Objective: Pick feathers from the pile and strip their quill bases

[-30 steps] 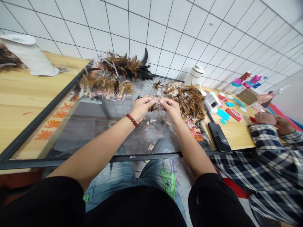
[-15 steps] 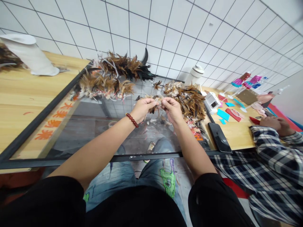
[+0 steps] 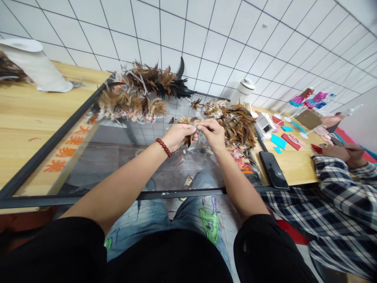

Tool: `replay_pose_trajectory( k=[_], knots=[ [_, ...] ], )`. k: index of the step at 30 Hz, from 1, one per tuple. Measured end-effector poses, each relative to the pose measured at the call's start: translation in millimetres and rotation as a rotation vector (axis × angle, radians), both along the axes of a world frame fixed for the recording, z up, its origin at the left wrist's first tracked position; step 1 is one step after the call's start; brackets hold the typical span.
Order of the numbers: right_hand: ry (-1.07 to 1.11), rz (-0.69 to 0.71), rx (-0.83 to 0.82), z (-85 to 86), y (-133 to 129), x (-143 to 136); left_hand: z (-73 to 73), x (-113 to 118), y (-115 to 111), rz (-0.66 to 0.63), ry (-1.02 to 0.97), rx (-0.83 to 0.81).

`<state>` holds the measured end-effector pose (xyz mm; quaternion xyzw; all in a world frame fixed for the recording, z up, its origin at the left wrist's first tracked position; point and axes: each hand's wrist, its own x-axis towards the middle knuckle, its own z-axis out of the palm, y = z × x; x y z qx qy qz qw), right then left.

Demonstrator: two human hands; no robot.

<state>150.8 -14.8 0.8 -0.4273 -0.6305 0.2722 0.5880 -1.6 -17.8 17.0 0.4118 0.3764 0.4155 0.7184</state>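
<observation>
Over the dark-framed glass panel (image 3: 118, 157), my two hands meet fingertip to fingertip. My left hand (image 3: 179, 135), with a red bead bracelet (image 3: 163, 147) at the wrist, is closed on a small bunch of brown feathers (image 3: 187, 140). My right hand (image 3: 212, 133) pinches at the top of that bunch; what exactly its fingertips grip is too small to make out. Right of my hands lies a large heap of brown feathers (image 3: 240, 125). Two more feather rows, one tan (image 3: 129, 104) and one dark brown (image 3: 160, 80), lie at the back left.
A white roll (image 3: 50, 74) stands on the wooden table at left. A white bottle (image 3: 243, 91), a small white device (image 3: 264, 125) and a black phone (image 3: 273, 169) sit to the right. A co-worker in a plaid sleeve (image 3: 332, 173) works at far right, near coloured pieces.
My right fingers have shifted slightly left and curled in closer to the left fingertips. The feather bunch under my left hand shows more and hangs lower.
</observation>
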Motion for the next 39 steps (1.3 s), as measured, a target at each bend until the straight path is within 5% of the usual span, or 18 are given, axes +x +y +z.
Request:
replay_pose_trajectory(
  k=[6,13,18,23,27,34,36,39],
  knots=[
    [0.191,-0.019,-0.171,-2.6,5.9,1.8,-4.8,-2.1,4.6,0.012,0.021,0.020],
    [0.232,0.286,-0.292,0.9,-0.4,-2.1,-2.0,-1.3,1.6,-0.029,0.032,0.033],
    [0.185,0.164,-0.201,3.5,-3.1,-7.5,-6.0,-0.9,3.2,-0.081,0.038,0.147],
    [0.016,0.003,-0.200,-3.4,7.4,6.2,-4.2,-4.6,10.9,0.246,0.048,0.132],
    [-0.464,-0.168,-0.200,-12.7,12.1,17.5,-0.1,-11.2,17.9,0.435,-0.083,0.085],
    [-0.870,-0.043,-0.068,-22.9,3.8,-1.9,1.6,-10.8,18.7,0.516,-0.136,0.024],
    [-0.870,-0.097,-0.084,-24.6,4.9,-3.3,-0.9,-9.2,17.9,0.502,-0.130,0.030],
    [-0.558,-0.144,-0.079,-24.3,9.3,-1.3,-6.1,-6.3,16.0,0.449,-0.091,0.070]
  ],
)
